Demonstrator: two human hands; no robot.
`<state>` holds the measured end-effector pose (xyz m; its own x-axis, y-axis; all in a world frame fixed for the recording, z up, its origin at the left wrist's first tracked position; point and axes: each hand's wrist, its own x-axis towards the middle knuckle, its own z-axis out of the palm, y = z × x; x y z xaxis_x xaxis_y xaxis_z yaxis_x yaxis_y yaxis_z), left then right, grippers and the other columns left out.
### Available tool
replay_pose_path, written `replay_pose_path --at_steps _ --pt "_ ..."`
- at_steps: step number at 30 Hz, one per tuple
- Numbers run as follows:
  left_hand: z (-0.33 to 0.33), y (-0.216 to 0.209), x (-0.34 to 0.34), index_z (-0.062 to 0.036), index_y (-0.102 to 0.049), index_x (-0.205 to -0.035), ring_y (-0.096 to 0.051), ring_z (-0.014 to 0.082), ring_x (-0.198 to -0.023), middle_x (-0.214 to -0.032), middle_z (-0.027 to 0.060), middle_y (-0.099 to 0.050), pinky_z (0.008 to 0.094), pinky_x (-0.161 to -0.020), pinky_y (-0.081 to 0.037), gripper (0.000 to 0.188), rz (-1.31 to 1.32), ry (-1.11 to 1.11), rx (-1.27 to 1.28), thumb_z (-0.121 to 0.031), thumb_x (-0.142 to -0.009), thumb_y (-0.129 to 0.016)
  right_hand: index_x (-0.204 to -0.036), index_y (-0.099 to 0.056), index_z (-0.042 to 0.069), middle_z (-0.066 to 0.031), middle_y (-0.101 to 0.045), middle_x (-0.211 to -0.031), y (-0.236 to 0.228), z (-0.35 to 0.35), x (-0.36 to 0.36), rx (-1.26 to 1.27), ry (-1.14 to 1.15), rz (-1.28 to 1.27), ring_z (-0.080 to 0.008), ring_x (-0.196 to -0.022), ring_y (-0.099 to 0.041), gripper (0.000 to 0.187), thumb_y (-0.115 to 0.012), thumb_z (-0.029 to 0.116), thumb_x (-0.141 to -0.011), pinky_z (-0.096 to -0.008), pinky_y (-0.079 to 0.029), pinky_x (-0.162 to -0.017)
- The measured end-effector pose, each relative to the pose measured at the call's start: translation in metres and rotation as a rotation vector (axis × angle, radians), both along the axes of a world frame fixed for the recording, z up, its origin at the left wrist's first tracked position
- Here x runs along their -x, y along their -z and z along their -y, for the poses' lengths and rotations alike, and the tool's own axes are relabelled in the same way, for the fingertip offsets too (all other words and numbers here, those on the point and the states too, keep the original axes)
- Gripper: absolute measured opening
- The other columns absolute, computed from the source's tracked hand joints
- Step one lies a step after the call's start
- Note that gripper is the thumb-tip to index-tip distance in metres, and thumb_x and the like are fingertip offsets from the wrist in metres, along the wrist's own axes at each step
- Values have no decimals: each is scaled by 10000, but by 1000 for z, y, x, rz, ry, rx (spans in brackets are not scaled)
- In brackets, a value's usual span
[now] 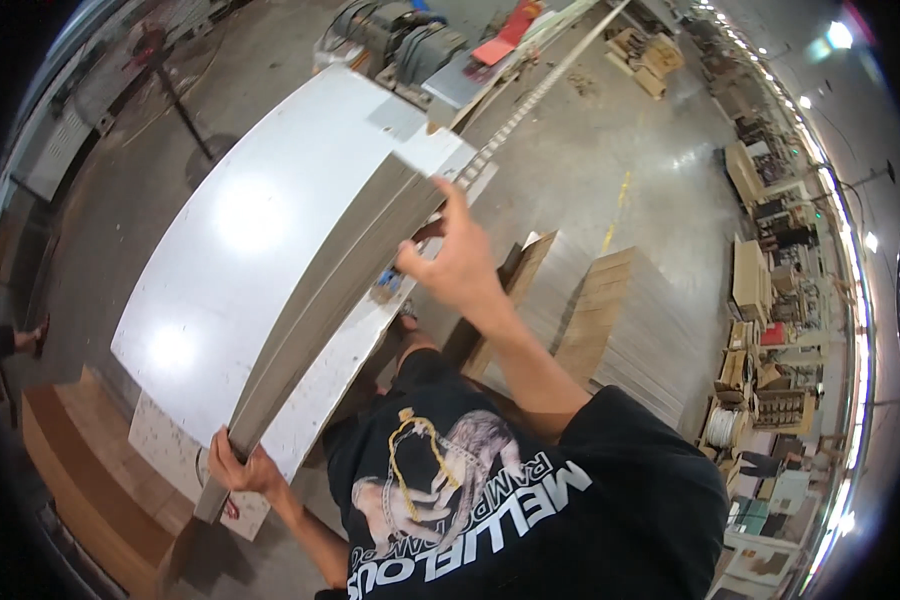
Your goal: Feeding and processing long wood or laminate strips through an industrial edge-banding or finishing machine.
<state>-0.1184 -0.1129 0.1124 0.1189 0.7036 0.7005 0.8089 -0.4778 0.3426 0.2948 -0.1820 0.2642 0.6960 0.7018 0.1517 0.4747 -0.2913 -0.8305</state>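
A long bundle of grey-brown wood-grain boards [325,295] slants across the white tabletop [260,210], from the lower left to the upper right. Around its near left end, my left hand [242,470] is closed, fingers wrapped over the edge. My right hand [455,255] grips the near edge toward the far end, index finger stretched along the edge and thumb bent below it. Some of the right fingers are hidden behind the hand. Beside the boards, near the right thumb, a small blue item [385,287] rests on the table; its kind cannot be made out.
Stacks of wood-grain panels [625,320] stand at my right. A brown stack of panels [85,465] lies at the lower left. Motor-like machinery [415,50] sits beyond the table. An upright stand [180,105] is at the far left, near another person's foot [32,338].
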Motion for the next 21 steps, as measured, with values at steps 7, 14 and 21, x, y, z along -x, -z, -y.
replay_pose_path --at_steps 7,14,21 --pt "1 15 1 -79 -752 -1121 -671 355 -980 -1077 118 -726 483 -870 -516 322 -23 -21 51 -145 -819 -843 -1414 -544 30 -130 -734 -840 6 3 -1 124 93 163 -304 -781 -732 689 -742 281 -804 -403 -570 -742" --pt "8 20 -1 -95 -752 -1106 -679 350 -976 -1067 109 -726 484 -867 -516 308 -43 -39 78 -199 -828 -835 -1352 -631 76 -122 -747 -853 14 -1 -12 54 67 145 -285 -754 -735 585 -734 273 -810 -391 -576 -712" --pt "12 24 -3 -102 -752 -1092 -682 344 -961 -1040 98 -724 482 -857 -519 322 -16 -43 116 -205 -802 -847 -1363 -618 38 -129 -760 -896 16 0 -13 61 38 179 -292 -811 -751 591 -719 264 -827 -398 -584 -741"
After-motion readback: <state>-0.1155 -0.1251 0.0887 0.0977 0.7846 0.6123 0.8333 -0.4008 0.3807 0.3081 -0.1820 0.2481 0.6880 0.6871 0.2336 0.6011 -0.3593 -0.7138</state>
